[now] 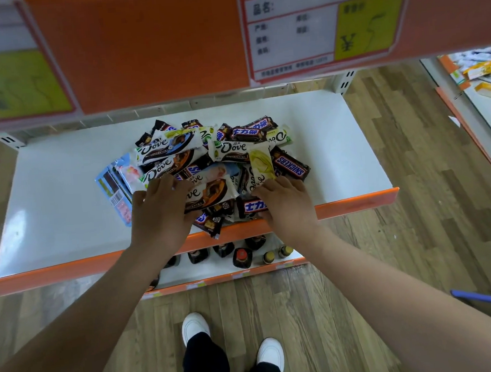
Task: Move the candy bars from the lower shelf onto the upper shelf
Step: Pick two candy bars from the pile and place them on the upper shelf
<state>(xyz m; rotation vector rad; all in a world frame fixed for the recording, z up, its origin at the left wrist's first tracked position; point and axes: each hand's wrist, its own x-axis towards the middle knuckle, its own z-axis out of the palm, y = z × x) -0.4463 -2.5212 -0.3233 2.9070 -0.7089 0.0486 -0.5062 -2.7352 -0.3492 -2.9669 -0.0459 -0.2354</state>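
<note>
All the candy bars [207,165] still sit in a pile on the lower shelf [339,148]. The left hand [159,214] and right hand [287,206] lie spread on them, holding nothing yet.

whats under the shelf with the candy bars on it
Below the white shelf sits a lower shelf with dark bottles, seen from above by their caps. The upper board and both forearms hide the rest, so its full contents cannot be told.
</note>
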